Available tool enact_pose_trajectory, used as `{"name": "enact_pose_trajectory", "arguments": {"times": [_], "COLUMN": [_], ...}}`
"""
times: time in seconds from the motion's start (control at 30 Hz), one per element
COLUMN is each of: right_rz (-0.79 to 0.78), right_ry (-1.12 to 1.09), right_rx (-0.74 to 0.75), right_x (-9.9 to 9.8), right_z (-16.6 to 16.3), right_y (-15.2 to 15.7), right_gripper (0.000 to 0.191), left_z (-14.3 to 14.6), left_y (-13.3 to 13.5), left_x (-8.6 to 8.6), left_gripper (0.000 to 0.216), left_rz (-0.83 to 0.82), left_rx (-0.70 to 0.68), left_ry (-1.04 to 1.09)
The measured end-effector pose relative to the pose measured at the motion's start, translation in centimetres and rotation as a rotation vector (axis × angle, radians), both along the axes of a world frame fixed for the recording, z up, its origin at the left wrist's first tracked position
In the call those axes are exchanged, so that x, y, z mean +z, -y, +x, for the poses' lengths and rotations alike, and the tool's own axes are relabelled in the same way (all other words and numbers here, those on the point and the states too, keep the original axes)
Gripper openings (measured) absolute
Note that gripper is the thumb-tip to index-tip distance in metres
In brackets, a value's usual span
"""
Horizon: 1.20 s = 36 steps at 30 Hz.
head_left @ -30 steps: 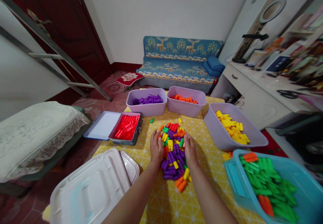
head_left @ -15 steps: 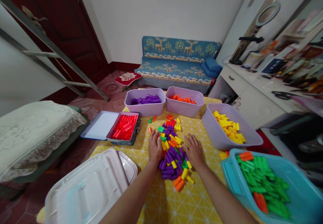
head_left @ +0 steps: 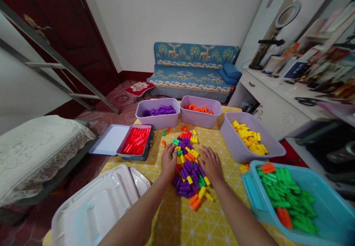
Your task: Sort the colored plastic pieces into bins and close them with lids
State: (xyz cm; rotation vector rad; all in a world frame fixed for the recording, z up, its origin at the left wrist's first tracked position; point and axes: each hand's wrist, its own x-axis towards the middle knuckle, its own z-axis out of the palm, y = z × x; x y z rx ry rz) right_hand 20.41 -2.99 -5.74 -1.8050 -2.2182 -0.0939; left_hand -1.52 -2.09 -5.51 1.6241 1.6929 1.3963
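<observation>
A loose pile of small plastic pieces [head_left: 190, 166], purple, yellow, orange, green and red, lies in the middle of the yellow patterned tablecloth [head_left: 177, 222]. My left hand [head_left: 168, 161] rests against the pile's left side, fingers loosely curved and apart. On the opposite side my right hand [head_left: 210, 163] lies palm down with fingers spread, its fingertips at the pile's edge. Neither hand visibly holds a piece. A few orange and green pieces [head_left: 165, 132] lie apart beyond the pile. The undersides of both hands are hidden.
Purple pieces fill a lilac bin [head_left: 157, 121], with an orange-piece bin [head_left: 200, 119] beside it. A yellow-piece bin [head_left: 231, 144] and a teal bin [head_left: 253, 198] of mostly green pieces stand right. Left are a tin [head_left: 135, 158] of red pieces and a white lid [head_left: 91, 209].
The whole view has shifted slightly left. Both hands stay at the sides of the pile, and the pieces look nearly the same.
</observation>
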Motion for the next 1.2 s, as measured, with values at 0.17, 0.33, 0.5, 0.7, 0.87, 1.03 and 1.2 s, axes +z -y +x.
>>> {"name": "enact_pose_trajectory", "arguments": {"times": [0.17, 0.33, 0.5, 0.7, 0.87, 1.03, 1.2], "right_rz": [0.03, 0.039, 0.034, 0.018, 0.008, 0.023, 0.022], "right_ry": [0.001, 0.0, -0.002, -0.016, -0.021, -0.037, -0.04], "right_rx": [-0.004, 0.004, 0.017, 0.01, 0.018, 0.007, -0.003], "right_x": [0.0, -0.2, -0.6, -0.8, -0.6, -0.6, -0.7], "right_z": [-0.1, 0.0, 0.2, 0.3, 0.3, 0.2, 0.1], "right_y": [0.0, 0.0, -0.1, -0.1, -0.1, 0.0, 0.0], "right_gripper": [0.043, 0.043, 0.044, 0.045, 0.044, 0.043, 0.043], "left_z": [0.3, 1.5, 2.1, 1.7, 1.5, 1.1, -0.5], "left_y": [1.7, 3.4, 3.9, 3.6, 3.2, 2.2, -2.6], "left_x": [3.7, 5.4, 6.1, 6.1, 5.1, 5.0, 7.3], "left_gripper": [0.027, 0.026, 0.038, 0.039, 0.024, 0.023, 0.021], "left_rz": [0.035, -0.131, -0.213, -0.234, -0.19, -0.18, -0.21], "left_rx": [-0.27, -0.498, -0.54, -0.602, -0.547, -0.443, -0.322], "left_ry": [-0.276, -0.546, -0.661, -0.619, -0.527, -0.445, -0.033]}}
